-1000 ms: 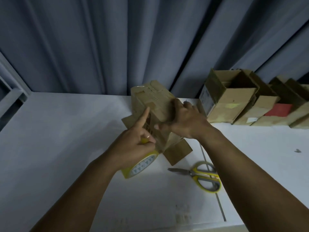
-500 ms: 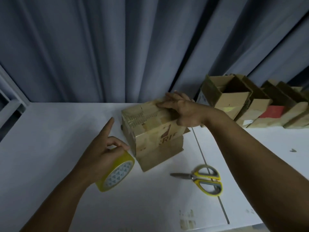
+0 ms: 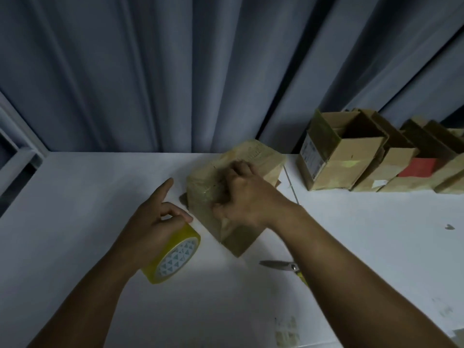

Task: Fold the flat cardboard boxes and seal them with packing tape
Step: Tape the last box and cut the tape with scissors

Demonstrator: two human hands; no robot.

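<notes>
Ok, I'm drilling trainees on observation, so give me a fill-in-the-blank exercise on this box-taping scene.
1. The tape roll gripped by the left hand is ____ in colour.
2. The right hand rests on a box made of ____.
3. On the table, the open boxes stand in a row at the ____ end.
Missing words: yellow; cardboard; right.

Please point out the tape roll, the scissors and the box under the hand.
tape roll (image 3: pixel 175 257): head view, patterned side face.
scissors (image 3: pixel 279 265): head view, metal blades.
box (image 3: pixel 261 159): head view, far top panel.
</notes>
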